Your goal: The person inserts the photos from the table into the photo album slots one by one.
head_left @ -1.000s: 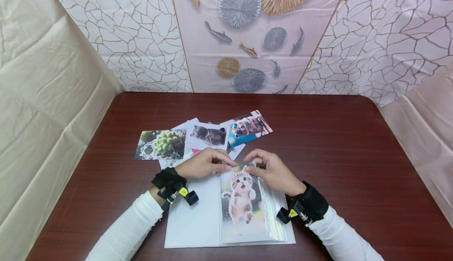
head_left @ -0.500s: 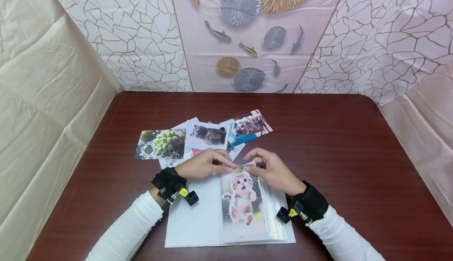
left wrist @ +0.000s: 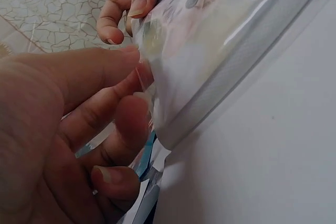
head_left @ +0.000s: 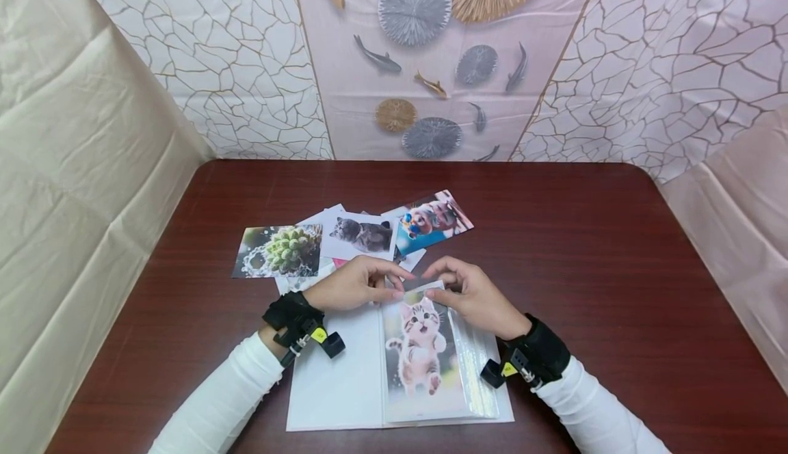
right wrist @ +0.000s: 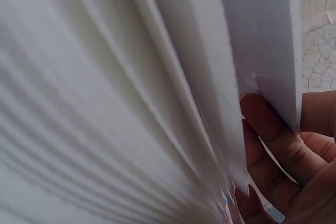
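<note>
A white photo album (head_left: pixel 335 379) lies open, its clear pocket page on the right half bearing a kitten photo (head_left: pixel 421 358). At the page's top left, my left hand (head_left: pixel 353 283) pinches the edge of the clear plastic pocket (left wrist: pixel 157 51); thumb and index finger meet at the film in the left wrist view. My right hand (head_left: pixel 470 297) holds the page's top right corner, its thumb on the front and other fingers behind. From the right wrist view, white page backs (right wrist: pixel 262 30) fan out beside these fingers.
Beyond the album lie loose photos: a succulent photo (head_left: pixel 283 250), a grey cat photo (head_left: pixel 363 235) and a colourful animal photo (head_left: pixel 434 221). They overlap other prints on the dark wooden table (head_left: pixel 572 235). Patterned cloth (head_left: pixel 246 64) hangs behind the table.
The kitten photo has slid slightly down in its pocket. My left index fingertip has risen a little from the photo's top edge. The right hand stays nearly still.
</note>
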